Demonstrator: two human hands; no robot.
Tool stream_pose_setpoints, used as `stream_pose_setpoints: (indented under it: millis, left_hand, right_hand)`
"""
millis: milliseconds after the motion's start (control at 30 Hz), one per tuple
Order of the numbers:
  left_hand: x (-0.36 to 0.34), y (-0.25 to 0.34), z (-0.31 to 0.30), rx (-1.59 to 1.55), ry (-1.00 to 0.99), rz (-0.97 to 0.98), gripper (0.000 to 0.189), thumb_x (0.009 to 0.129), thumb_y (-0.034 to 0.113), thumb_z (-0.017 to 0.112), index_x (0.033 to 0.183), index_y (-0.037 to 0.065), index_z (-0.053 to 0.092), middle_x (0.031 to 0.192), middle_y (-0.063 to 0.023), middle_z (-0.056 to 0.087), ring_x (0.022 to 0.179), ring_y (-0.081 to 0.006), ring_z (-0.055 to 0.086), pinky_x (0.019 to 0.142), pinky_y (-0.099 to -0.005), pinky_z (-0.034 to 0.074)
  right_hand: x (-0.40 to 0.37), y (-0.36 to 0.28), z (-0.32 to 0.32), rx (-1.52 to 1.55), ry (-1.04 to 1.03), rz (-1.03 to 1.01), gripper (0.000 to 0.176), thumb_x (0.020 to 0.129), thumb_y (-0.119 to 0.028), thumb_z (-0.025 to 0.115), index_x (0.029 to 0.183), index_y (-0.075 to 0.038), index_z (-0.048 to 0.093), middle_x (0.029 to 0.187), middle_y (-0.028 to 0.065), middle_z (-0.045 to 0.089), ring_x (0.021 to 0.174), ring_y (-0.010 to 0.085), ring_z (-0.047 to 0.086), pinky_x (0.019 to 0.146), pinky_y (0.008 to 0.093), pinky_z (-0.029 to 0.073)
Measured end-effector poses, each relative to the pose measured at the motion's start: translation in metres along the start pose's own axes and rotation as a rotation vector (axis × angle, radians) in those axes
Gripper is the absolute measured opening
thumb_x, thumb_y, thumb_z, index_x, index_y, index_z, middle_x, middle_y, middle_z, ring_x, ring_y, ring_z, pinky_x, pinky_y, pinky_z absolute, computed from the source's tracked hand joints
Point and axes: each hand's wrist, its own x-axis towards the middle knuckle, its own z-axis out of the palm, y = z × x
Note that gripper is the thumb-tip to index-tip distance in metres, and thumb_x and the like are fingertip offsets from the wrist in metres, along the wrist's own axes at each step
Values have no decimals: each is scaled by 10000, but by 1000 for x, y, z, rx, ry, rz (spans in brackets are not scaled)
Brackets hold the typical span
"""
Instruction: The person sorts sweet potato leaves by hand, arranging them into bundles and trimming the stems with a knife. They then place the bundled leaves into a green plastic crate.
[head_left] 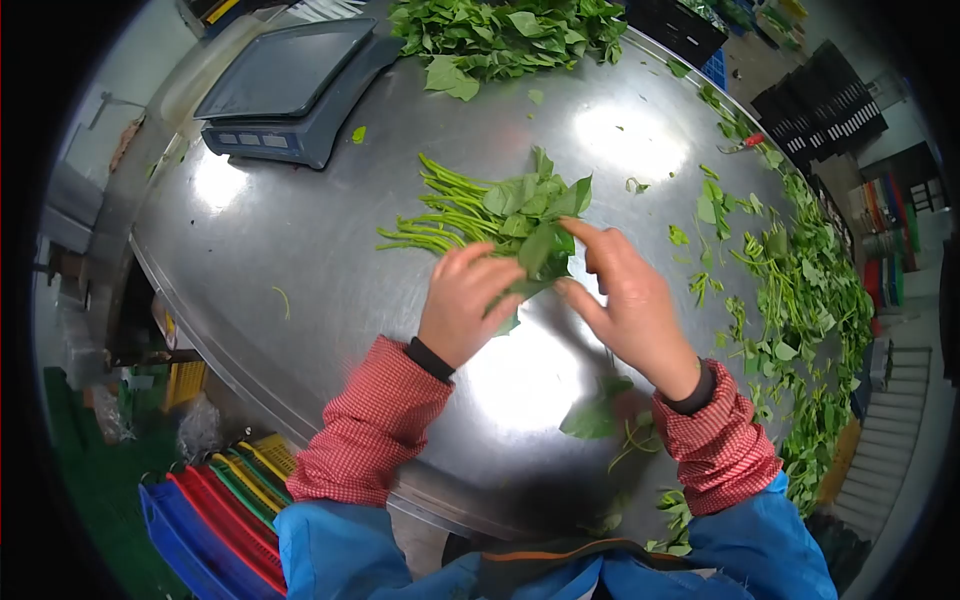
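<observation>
A bunch of leafy green stems (pixel 500 215) lies on the metal table, with its cut stem ends to the left and its broad leaves to the right. My left hand (pixel 465 300) is at the near side of the bunch, fingers stretched towards the leaves and slightly blurred. On the right side, my right hand (pixel 632 300) has its thumb and index finger apart, their tips at the edge of the leaves. Whether either hand presses on the leaves is hard to see.
A digital scale (pixel 290 85) stands at the back left. Beside it is a large heap of leaves (pixel 510 35). Loose greens (pixel 800 290) line the table's right edge, near a red-handled tool (pixel 750 142). Colored crates (pixel 225 510) are stacked below left.
</observation>
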Motion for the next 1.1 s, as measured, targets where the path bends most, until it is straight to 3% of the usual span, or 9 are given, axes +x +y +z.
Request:
stream_pose_setpoints:
  millis: [100,133,233,333,433,533,767,967,1100]
  left_hand:
    - [-14,1,5,-15,-83,-25,269,759,197,694,1002,87,657,1085,-38,638,1122,-297,505,970,-450,374]
    - [-17,1,5,-1,-109,-27,246,759,189,695,980,85,660,1084,-34,637,1126,-298,503,967,-450,377]
    - [-22,5,2,4,-89,-26,233,764,164,686,979,80,656,1070,-43,638,1096,-295,520,954,-437,381]
    - [-23,-4,-1,-224,4,-58,218,772,115,665,987,80,654,1055,-49,636,1056,-287,537,936,-414,393]
    - [-14,-18,-13,-198,259,-259,235,770,42,637,1002,71,648,1034,-68,628,1002,-279,549,886,-388,418]
    - [17,-42,-21,93,210,-149,257,733,11,654,974,98,677,973,-75,599,930,-270,530,798,-363,441]
    - [36,-57,-20,202,121,-80,243,697,-5,668,899,127,693,914,-38,574,865,-270,512,786,-384,429]
    - [33,-33,-59,279,302,-13,262,682,-23,674,911,106,669,977,-30,628,941,-266,537,826,-368,428]
    - [22,-9,-84,231,386,63,263,687,-68,646,921,52,644,941,-67,640,870,-270,568,807,-366,438]
  right_hand:
    - [0,20,26,-229,-88,-114,390,745,-192,692,1110,-105,584,842,117,549,697,280,598,576,389,480]
    - [-2,26,32,-229,-91,-106,278,739,-208,690,975,-86,610,800,115,562,688,277,600,582,392,488]
    - [-9,41,43,-251,-165,-25,187,745,-204,682,847,-68,605,723,102,559,673,280,596,579,397,485]
    - [-9,40,40,-239,-127,-18,163,754,-197,672,787,-58,594,676,92,557,670,283,593,575,398,484]
    - [-4,41,37,-185,-91,-70,159,766,-195,664,778,-52,596,690,94,565,661,286,588,570,400,480]
    - [-7,40,44,-152,-99,-119,148,771,-188,663,761,-55,599,685,96,563,650,285,583,566,401,476]
    - [-23,37,40,-95,-97,-105,96,775,-156,656,748,-68,630,676,94,577,655,282,587,579,390,476]
    - [-44,55,27,-1,-105,76,103,794,-152,637,803,-53,662,758,97,641,720,291,616,623,379,491]
    - [-53,58,24,59,-72,149,101,813,-137,633,829,-43,665,747,100,639,672,271,605,607,361,481]
